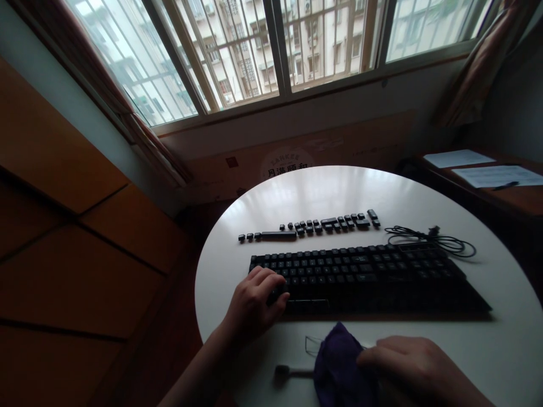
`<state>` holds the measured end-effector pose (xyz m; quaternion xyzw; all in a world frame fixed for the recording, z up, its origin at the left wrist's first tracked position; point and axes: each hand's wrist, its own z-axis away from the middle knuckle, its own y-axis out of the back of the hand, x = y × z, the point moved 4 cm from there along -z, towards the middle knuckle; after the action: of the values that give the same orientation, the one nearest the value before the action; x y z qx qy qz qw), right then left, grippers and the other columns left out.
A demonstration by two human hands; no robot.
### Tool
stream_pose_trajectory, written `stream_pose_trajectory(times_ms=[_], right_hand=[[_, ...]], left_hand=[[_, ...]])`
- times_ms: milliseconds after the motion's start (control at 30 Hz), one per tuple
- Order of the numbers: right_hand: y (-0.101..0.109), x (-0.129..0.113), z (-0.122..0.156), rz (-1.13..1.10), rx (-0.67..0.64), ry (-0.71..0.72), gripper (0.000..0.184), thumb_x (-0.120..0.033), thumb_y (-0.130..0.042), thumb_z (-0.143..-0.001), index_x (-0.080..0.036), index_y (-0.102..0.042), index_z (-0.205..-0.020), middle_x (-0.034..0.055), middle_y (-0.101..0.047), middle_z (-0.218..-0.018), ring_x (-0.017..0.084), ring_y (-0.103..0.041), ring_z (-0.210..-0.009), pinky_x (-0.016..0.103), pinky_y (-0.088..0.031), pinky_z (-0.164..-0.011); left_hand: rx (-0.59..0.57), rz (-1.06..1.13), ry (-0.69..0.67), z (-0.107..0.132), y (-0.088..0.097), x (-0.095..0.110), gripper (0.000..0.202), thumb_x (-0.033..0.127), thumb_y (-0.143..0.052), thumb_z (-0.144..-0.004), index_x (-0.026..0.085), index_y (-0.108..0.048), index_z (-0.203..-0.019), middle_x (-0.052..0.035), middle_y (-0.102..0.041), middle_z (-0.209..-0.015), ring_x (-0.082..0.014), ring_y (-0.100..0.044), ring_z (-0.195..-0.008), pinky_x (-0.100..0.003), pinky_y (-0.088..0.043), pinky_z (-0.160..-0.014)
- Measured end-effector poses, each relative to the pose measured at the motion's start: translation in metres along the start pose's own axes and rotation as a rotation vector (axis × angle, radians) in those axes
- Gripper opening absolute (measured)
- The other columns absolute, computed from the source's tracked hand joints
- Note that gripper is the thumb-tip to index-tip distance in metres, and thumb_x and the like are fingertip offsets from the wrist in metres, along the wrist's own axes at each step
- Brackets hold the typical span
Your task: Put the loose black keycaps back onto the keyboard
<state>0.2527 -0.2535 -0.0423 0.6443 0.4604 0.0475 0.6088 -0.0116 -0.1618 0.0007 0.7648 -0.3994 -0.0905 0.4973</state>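
A black keyboard point(360, 277) lies on the round white table, its lower rows bare of keycaps. My left hand point(257, 299) is over its left end, thumb and fingers curled round a dark shape I cannot make out. At the table's near side my right hand point(413, 362) pinches a crumpled purple cloth point(343, 364). Partly under the cloth are a small dark-headed brush point(283, 371) and a thin bent wire tool point(311, 346). Loose black keycaps point(314, 228) stand in rows behind the keyboard, with a long spacebar point(279, 236) among them.
The keyboard's coiled cable point(441, 242) lies on the white table point(335, 192) at the right. Beyond are a barred window point(280, 51) and a long cardboard box point(237, 169). Papers point(500, 175) and a pen rest on a brown surface at right; wooden panels point(76, 271) stand left.
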Motion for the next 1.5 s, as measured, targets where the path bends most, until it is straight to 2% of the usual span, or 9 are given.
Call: stream_pose_trajectory(times_ms=[133, 300, 667, 833, 967, 1067, 1267, 1400, 1500], right_hand=[[0.0, 0.0, 0.0, 0.005, -0.029, -0.004, 0.031, -0.004, -0.049, -0.081, -0.021, -0.066, -0.1, 0.0006, -0.066, -0.073, 0.015, -0.063, -0.063, 0.023, -0.04, -0.057], [-0.001, 0.0, -0.001, 0.016, -0.037, -0.006, 0.031, -0.004, -0.048, -0.08, -0.021, -0.066, -0.099, 0.0004, -0.066, -0.073, 0.015, -0.063, -0.062, 0.024, -0.039, -0.056], [-0.001, 0.001, -0.002, 0.026, -0.005, 0.006, 0.032, -0.004, -0.048, -0.08, -0.022, -0.067, -0.098, 0.0005, -0.067, -0.072, 0.015, -0.063, -0.061, 0.023, -0.039, -0.056], [-0.003, 0.002, -0.001, 0.015, -0.002, -0.005, 0.033, -0.003, -0.049, -0.077, -0.022, -0.067, -0.097, -0.0001, -0.067, -0.073, 0.014, -0.064, -0.062, 0.023, -0.039, -0.056], [-0.005, 0.004, -0.002, 0.004, 0.003, -0.001, 0.031, -0.004, -0.05, -0.077, -0.022, -0.066, -0.097, -0.0008, -0.066, -0.072, 0.014, -0.063, -0.061, 0.023, -0.038, -0.056], [-0.007, 0.004, -0.002, 0.028, -0.004, 0.009, 0.029, -0.004, -0.05, -0.078, -0.021, -0.067, -0.095, -0.001, -0.066, -0.071, 0.013, -0.062, -0.06, 0.023, -0.037, -0.055], [-0.008, 0.004, -0.002, 0.023, -0.006, -0.029, 0.031, -0.004, -0.051, -0.078, -0.022, -0.068, -0.097, -0.0001, -0.068, -0.074, 0.015, -0.064, -0.064, 0.023, -0.04, -0.057], [-0.006, 0.002, -0.003, 0.023, 0.013, -0.033, 0.031, -0.004, -0.049, -0.079, -0.022, -0.068, -0.096, 0.0001, -0.067, -0.072, 0.015, -0.064, -0.062, 0.023, -0.039, -0.057], [-0.006, 0.001, -0.004, 0.027, 0.014, -0.024, 0.03, -0.004, -0.048, -0.08, -0.022, -0.067, -0.095, 0.0001, -0.068, -0.073, 0.014, -0.064, -0.063, 0.023, -0.039, -0.057]], left_hand=[[-0.042, -0.118, -0.051, -0.002, -0.002, 0.007, 0.011, 0.02, -0.061, -0.089, 0.017, -0.066, -0.099, -0.0069, -0.066, -0.091, -0.0209, -0.059, -0.081, -0.034, -0.053, -0.068], [-0.066, -0.132, -0.067, -0.001, -0.005, 0.009, 0.014, 0.019, -0.063, -0.09, 0.017, -0.067, -0.104, -0.0071, -0.067, -0.095, -0.0212, -0.06, -0.084, -0.034, -0.054, -0.069], [-0.043, -0.291, -0.187, 0.0, -0.006, 0.017, 0.02, 0.02, -0.06, -0.095, 0.014, -0.07, -0.112, -0.0094, -0.072, -0.101, -0.0206, -0.062, -0.079, -0.034, -0.056, -0.064], [-0.056, -0.344, -0.189, 0.001, -0.006, 0.02, 0.024, 0.024, -0.059, -0.096, 0.015, -0.071, -0.116, -0.0109, -0.073, -0.115, -0.0235, -0.065, -0.088, -0.039, -0.057, -0.072], [-0.053, -0.387, -0.164, 0.01, -0.004, 0.022, 0.036, 0.036, -0.059, -0.097, 0.017, -0.067, -0.127, -0.0107, -0.069, -0.128, -0.0313, -0.061, -0.114, -0.049, -0.048, -0.097], [-0.038, -0.391, -0.141, 0.015, -0.004, 0.023, 0.04, 0.038, -0.055, -0.099, 0.018, -0.064, -0.132, -0.0089, -0.068, -0.131, -0.0311, -0.058, -0.12, -0.05, -0.038, -0.107], [-0.066, -0.381, -0.135, 0.015, -0.008, 0.025, 0.039, 0.04, -0.056, -0.098, 0.018, -0.067, -0.128, -0.0096, -0.069, -0.129, -0.0311, -0.059, -0.119, -0.052, -0.039, -0.107], [-0.032, -0.342, -0.135, 0.019, -0.008, 0.023, 0.043, 0.041, -0.053, -0.099, 0.015, -0.065, -0.131, -0.0116, -0.068, -0.13, -0.0311, -0.061, -0.115, -0.051, -0.045, -0.101], [0.009, -0.315, -0.146, 0.021, -0.005, 0.022, 0.037, 0.038, -0.052, -0.099, 0.018, -0.068, -0.125, -0.0113, -0.069, -0.128, -0.0324, -0.06, -0.116, -0.053, -0.047, -0.098]])
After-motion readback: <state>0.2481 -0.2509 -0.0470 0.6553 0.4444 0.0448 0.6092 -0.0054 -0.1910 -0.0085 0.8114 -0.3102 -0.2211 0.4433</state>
